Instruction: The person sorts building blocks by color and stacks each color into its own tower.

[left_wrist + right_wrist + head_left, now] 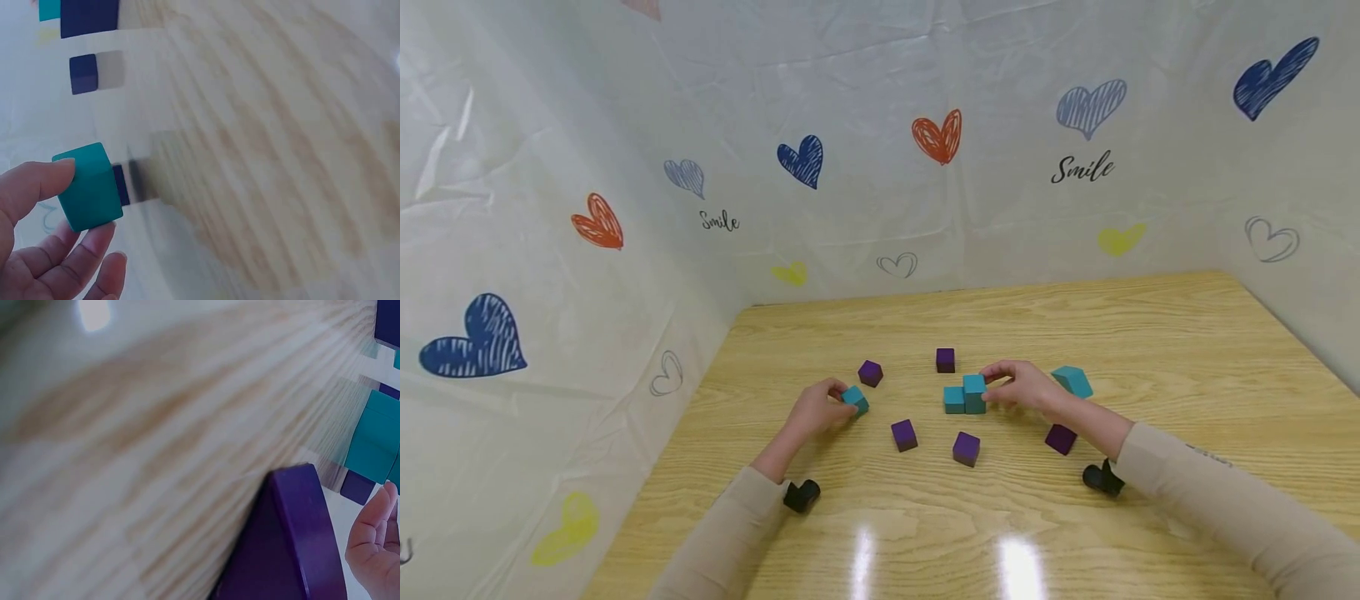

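Note:
My left hand point(820, 407) pinches a teal cube point(854, 401) between thumb and fingers, at the left of the group of blocks. In the left wrist view the thumb lies on one side of that teal block point(90, 187) and fingertips touch its lower edge. Farther right, my right hand point(1018, 385) has thumb and forefinger at the right side of another teal cube point(974, 395). That cube stands close beside a lower-looking teal cube point(953, 400). In the right wrist view the fingertips meet the lower corner of the teal blocks point(375, 437); the far fingers are cut off.
Purple cubes lie around: two behind point(870, 373) point(945, 360), two in front point(904, 435) point(966, 448). Beside the right forearm are a teal block point(1072, 381) and a purple block point(1061, 439). A heart-printed sheet point(850, 225) hangs behind the wooden table point(925, 533).

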`<state>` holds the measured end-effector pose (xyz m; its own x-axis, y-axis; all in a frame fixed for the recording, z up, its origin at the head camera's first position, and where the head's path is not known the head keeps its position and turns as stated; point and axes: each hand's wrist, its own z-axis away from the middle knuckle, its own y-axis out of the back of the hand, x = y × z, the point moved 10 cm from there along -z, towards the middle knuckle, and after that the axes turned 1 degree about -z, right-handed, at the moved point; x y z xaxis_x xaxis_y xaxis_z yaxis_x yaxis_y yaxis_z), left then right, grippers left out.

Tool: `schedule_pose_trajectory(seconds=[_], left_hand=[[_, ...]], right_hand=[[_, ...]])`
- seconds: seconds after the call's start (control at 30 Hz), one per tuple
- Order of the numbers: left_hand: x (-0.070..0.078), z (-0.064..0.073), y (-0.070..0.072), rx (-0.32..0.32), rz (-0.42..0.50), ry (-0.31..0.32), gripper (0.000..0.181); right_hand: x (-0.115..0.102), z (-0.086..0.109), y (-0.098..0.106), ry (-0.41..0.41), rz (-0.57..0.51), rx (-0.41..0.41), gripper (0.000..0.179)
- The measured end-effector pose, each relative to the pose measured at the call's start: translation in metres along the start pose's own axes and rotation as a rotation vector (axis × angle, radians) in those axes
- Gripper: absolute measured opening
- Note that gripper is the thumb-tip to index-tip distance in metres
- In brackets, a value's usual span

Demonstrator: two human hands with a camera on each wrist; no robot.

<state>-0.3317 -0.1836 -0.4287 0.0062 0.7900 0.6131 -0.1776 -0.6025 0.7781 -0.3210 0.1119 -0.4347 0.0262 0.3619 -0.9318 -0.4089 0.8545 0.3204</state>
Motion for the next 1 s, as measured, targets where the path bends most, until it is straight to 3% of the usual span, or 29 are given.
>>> schedule_pose_trajectory(seconds=[0.23, 0.7, 1.0], left_hand=[[0.021, -0.002, 0.000, 0.000, 0.024, -0.052, 0.037], [0.069, -0.007, -0.013, -0.010, 0.040, -0.181, 0.037], [0.094, -0.009, -0.025, -0.045, 0.026, -0.219, 0.036]], right_hand=[[-0.002, 0.000, -0.001, 0.006, 0.003, 0.001, 0.050], [0.000, -0.001, 0.000, 0.004, 0.013, 0.008, 0.048], [-0.002, 0.000, 0.001, 0.009, 0.022, 0.007, 0.048]])
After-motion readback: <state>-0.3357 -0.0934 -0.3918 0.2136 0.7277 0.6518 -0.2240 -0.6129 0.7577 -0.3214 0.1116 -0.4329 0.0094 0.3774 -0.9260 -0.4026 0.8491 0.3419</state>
